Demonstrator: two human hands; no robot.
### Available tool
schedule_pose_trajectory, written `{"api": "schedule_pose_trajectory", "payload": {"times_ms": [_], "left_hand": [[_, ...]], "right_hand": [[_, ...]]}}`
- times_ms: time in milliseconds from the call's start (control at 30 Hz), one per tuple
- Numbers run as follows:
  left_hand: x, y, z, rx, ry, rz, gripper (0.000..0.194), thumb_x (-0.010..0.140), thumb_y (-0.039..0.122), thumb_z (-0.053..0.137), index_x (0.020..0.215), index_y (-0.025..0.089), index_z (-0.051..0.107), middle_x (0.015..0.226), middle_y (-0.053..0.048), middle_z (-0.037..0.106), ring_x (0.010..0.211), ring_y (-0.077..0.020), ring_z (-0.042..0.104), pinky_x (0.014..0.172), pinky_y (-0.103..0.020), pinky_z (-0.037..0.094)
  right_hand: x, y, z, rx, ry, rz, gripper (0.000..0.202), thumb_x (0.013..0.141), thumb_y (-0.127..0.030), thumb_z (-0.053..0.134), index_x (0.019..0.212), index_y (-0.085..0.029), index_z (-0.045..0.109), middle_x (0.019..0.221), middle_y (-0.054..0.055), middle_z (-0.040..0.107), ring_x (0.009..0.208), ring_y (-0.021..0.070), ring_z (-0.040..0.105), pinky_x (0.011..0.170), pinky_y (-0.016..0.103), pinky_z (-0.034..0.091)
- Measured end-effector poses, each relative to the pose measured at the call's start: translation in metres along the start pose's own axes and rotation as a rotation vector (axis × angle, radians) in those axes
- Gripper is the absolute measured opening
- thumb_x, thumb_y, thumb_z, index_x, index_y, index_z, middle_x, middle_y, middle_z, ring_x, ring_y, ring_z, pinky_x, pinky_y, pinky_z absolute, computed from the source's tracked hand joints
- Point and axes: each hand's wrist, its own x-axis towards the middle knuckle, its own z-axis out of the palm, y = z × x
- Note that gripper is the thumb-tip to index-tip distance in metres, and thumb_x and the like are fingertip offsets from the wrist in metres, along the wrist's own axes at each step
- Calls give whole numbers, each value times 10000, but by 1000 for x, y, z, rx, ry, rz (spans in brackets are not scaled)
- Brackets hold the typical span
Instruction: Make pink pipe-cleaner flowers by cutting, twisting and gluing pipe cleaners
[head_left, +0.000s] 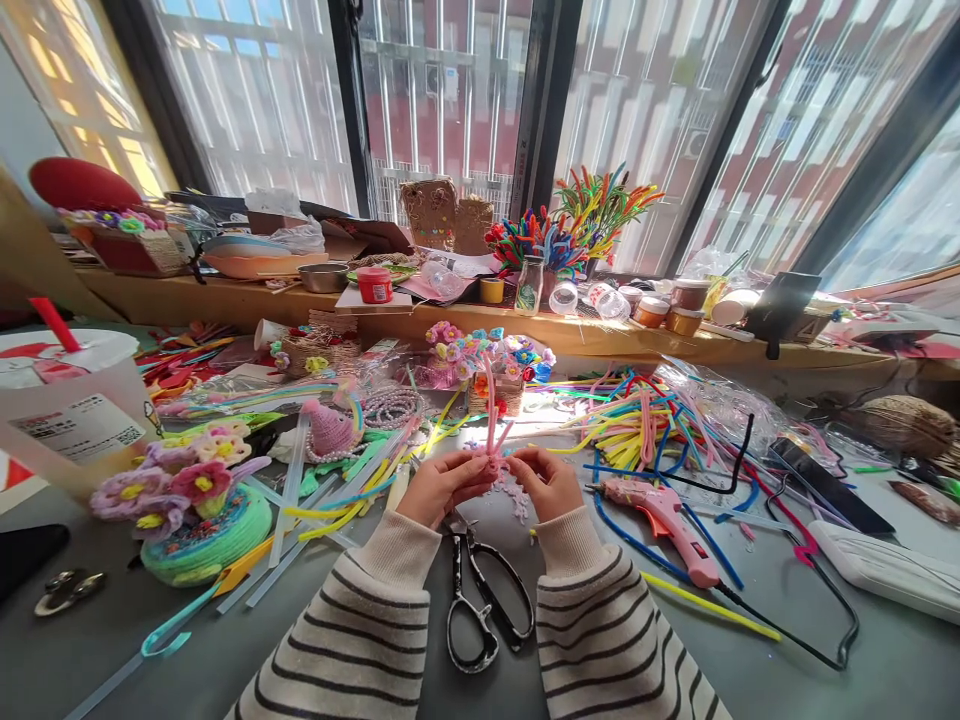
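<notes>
Pink pipe cleaners (pixel 491 410) stand upright between my two hands near the middle of the table. My left hand (pixel 448 487) pinches their lower part between thumb and fingers. From the right, my right hand (pixel 546 482) has its fingertips closed at the same bundle; what exactly they grip is too small to tell. Black-handled scissors (pixel 487 605) lie on the grey table between my sleeves, their blades partly under my left hand. Small pink fluff bits (pixel 517 500) are scattered beneath my hands.
A pink glue gun (pixel 664 515) with a black cord lies to the right. Colourful pipe cleaners (pixel 637 420) are heaped behind it. At left are a drink cup (pixel 75 420) and a crocheted flower piece (pixel 206 530). Clear glue sticks (pixel 289 520) lie left of my hands.
</notes>
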Motion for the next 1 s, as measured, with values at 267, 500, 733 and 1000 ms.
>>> {"api": "schedule_pose_trajectory", "payload": {"times_ms": [267,500,733,1000], "left_hand": [[-2,2,4,13,2,6,160,528,158,657,682,121,632,651,-43,652,613,-118,593,607,-194,476],[-5,0,7,29,-7,16,179,508,160,670,681,126,637,651,-47,654,643,-128,594,631,-206,468],[-2,-2,3,50,10,3,216,462,181,696,662,123,639,616,-40,645,609,-118,583,612,-206,456],[-4,0,1,126,-35,-31,248,461,200,696,688,120,640,609,-37,646,590,-112,573,620,-218,441]], "right_hand": [[1,-3,-1,-121,29,-111,175,629,-323,534,646,-167,614,660,34,555,603,143,505,436,208,385],[1,0,1,14,-50,-30,162,621,-320,559,630,-166,609,599,24,590,556,135,528,480,228,400],[1,1,2,236,-152,104,164,569,-312,606,595,-151,587,463,-32,518,386,66,426,379,191,337],[1,3,-2,299,-259,183,209,547,-350,624,581,-147,586,441,-47,490,376,56,408,382,195,340]]}}
